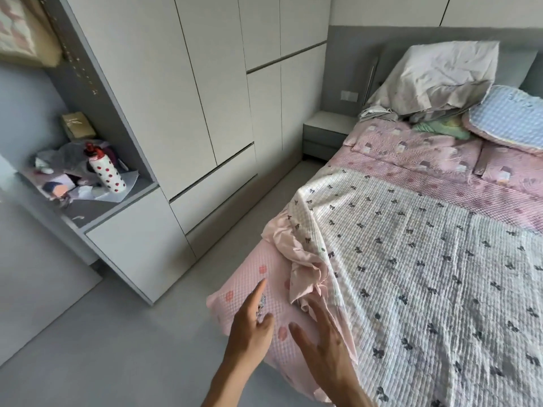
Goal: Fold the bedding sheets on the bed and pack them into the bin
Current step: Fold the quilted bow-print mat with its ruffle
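Two bare hands enter from the bottom centre of the frame, both with fingers straight and spread, gripping nothing. Left hand (251, 321): index finger extended up the frame, over the pink waffle-textured bed cover (252, 277) at the bed's near left corner. Right hand (321, 339): fingers fanned, their tips at the crumpled pink sheet (299, 259) bunched along the bed's left edge; whether they touch it cannot be told. White quilted sheet with dark bows (426, 274): spread across the lower right of the frame, its left border just right of the right hand's fingers. Pillows, upper right: one pink (411, 145), one blue checked (508, 116), one in a rumpled white case (440, 74). Left of frame: shelf niche holding a white bottle with red dots (105, 171). Centre: white wardrobe doors (176, 83).
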Motion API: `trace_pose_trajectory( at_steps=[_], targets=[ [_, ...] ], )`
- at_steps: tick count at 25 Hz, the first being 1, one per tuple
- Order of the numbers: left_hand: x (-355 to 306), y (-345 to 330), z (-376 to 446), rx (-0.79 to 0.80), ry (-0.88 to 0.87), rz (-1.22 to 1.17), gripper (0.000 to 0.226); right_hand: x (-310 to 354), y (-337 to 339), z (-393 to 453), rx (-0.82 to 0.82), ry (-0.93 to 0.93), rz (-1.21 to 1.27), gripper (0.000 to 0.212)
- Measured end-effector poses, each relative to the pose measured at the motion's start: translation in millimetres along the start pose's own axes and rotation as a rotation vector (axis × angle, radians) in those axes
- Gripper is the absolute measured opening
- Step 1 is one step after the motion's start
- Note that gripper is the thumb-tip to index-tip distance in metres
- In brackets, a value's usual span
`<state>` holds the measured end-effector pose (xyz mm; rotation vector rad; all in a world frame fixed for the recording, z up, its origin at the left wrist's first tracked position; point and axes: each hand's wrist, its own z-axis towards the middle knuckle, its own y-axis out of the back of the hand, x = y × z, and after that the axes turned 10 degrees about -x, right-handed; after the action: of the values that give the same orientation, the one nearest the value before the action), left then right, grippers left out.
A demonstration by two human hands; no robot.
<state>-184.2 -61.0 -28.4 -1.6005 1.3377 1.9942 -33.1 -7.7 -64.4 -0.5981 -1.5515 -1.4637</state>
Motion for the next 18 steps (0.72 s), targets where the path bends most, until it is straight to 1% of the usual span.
trace_pose_trajectory(
  at_steps=[3, 5, 6, 9, 11, 13, 14, 16, 18],
  targets=[
    [6.5, -3.6, 53.9, 0.081, -0.008, 0.031, 0.069, 4.0, -33.0, 43.9, -0.014, -0.056, 0.017, 0.093],
    [8.4, -2.9, 88.1, 0.087, -0.020, 0.044, 0.071, 15.7, -49.8, 67.8, -0.017, -0.099, 0.014, 0.090],
    [7.0, -3.6, 107.5, 0.114, -0.012, 0.046, 0.072, 23.8, -55.6, 81.6, -0.059, -0.125, 0.018, 0.087],
    [-1.1, -6.5, 160.6, 0.240, -0.092, 0.044, 0.073, 33.9, -67.0, 126.1, -0.151, -0.094, -0.047, 0.083],
    [-3.4, -5.8, 206.4, 0.311, -0.138, 0.020, 0.076, 46.0, -80.0, 164.7, -0.202, -0.141, -0.079, 0.083],
    [4.1, 1.6, 256.7, 0.393, -0.201, 0.025, 0.079, 49.0, -107.4, 195.3, -0.347, -0.148, -0.035, 0.075],
    [9.5, 4.7, 283.7, 0.438, -0.237, 0.042, 0.078, 52.0, -123.2, 208.6, -0.403, -0.163, -0.060, 0.075],
    [21.9, 5.4, 326.0, 0.557, -0.284, 0.088, 0.075, 52.3, -148.6, 223.1, -0.500, -0.267, -0.075, 0.078],
    [27.8, 6.3, 349.8, 0.662, -0.303, 0.144, 0.074, 52.9, -164.3, 219.5, -0.585, -0.355, -0.061, 0.073]
  ],
)
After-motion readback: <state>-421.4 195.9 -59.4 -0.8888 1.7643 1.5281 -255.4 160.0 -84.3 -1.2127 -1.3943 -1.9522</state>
